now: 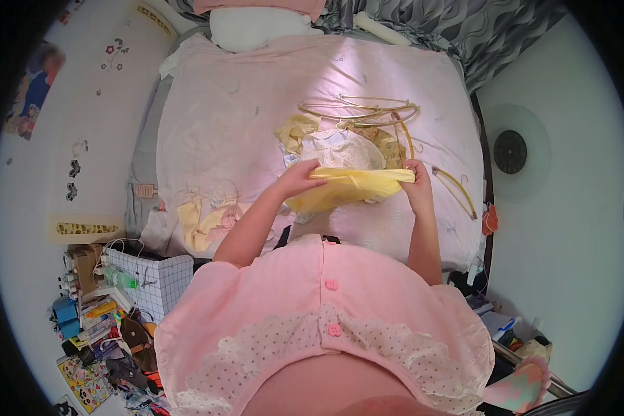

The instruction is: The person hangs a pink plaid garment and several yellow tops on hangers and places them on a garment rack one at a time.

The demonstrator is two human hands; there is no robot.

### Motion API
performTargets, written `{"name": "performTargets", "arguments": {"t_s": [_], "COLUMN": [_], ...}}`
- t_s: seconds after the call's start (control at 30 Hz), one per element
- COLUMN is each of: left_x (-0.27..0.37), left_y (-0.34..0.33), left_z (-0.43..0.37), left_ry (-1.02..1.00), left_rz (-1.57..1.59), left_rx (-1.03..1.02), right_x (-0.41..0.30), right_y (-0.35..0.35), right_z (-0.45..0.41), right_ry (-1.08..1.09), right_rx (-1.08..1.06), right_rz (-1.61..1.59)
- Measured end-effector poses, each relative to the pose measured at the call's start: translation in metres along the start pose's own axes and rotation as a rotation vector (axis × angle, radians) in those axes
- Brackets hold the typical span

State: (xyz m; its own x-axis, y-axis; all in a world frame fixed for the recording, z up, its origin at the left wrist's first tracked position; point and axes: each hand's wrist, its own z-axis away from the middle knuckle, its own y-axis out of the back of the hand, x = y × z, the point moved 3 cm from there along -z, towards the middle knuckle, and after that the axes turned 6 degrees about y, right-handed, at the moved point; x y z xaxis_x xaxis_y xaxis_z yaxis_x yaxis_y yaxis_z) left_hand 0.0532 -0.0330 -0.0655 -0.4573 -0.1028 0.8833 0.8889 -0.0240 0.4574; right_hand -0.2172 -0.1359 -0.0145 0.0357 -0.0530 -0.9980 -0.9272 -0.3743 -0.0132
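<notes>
A yellow garment (356, 184) is stretched by its upper edge between my two hands above the bed. My left hand (307, 177) grips one end of that edge, with the thumb on top. At the other end, my right hand (418, 174) pinches the corner. Just beyond the cloth lies a pale patterned garment (343, 145) on a hanger with a metal hook. Olive-yellow clothing (297, 132) shows at its left, and a patterned yellowish garment (392, 148) at its right. Several gold-coloured hangers (364, 112) are heaped behind these clothes.
A loose hanger (455, 192) lies to the right on the pink bedsheet (229, 119). Cream and pink garments (208, 218) lie on the left near the bed's front edge, and a pink hairbrush (146, 191) beyond them. A checked storage box (158, 275) stands lower left among clutter.
</notes>
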Motion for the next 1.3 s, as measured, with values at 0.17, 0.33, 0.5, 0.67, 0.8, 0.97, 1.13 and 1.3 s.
{"name": "performTargets", "arguments": {"t_s": [0.17,0.33,0.5,0.67,0.8,0.97,1.13,1.3], "left_x": [0.021,0.002,-0.044,-0.079,-0.093,-0.112,-0.108,-0.104], "left_y": [0.016,0.027,0.034,0.046,0.048,0.018,-0.006,-0.04], "left_z": [0.002,0.007,0.016,0.025,0.021,0.011,0.006,-0.012], "left_ry": [0.076,-0.073,0.126,0.319,0.353,0.347,0.43,0.509], "left_rz": [-0.267,-0.378,-0.424,-0.294,-0.238,-0.079,0.034,0.09], "left_rx": [0.075,0.362,0.539,0.595,0.554,0.458,0.325,0.232], "right_x": [-0.001,-0.003,0.004,0.016,0.043,0.103,0.146,0.198], "right_y": [-0.001,-0.003,-0.003,0.015,0.032,0.063,0.063,0.083], "right_z": [0.009,0.011,0.02,0.031,0.047,0.065,0.07,0.061], "right_ry": [0.036,0.132,0.191,0.302,0.116,-0.079,-0.54,-0.609], "right_rx": [0.09,0.153,0.244,0.405,0.485,0.399,0.492,0.473], "right_rz": [0.19,0.231,0.37,0.702,0.82,0.724,0.073,0.015]}}
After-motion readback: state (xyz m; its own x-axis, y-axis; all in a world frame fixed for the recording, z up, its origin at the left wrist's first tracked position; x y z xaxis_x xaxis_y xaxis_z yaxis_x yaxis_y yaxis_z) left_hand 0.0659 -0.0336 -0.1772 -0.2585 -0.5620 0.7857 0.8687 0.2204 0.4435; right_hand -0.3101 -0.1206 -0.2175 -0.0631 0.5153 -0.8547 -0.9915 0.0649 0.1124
